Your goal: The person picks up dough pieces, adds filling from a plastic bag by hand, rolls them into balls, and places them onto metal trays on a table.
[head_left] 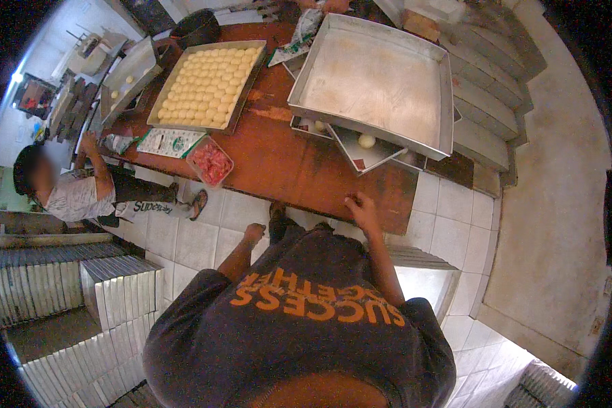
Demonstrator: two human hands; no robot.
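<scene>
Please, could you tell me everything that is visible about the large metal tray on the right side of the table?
The large tray looks like bare metal, four-sided, with low upright walls and a thin rim. Its whole pale floor shows, dulled by brownish patches. It lies face up, askew, apparently resting on other trays that stick out beneath it. How they touch is mostly hidden. No hand touches it.

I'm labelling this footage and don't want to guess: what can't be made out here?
All in the head view:
Lower trays: mostly hidden by the large tray above them.
Left hand and right hand: curled fingers hide whether the palms hold anything.
Another person's hands: the top edge cuts off their owner.
Pink pieces in the plastic tub: too small to identify.
</scene>
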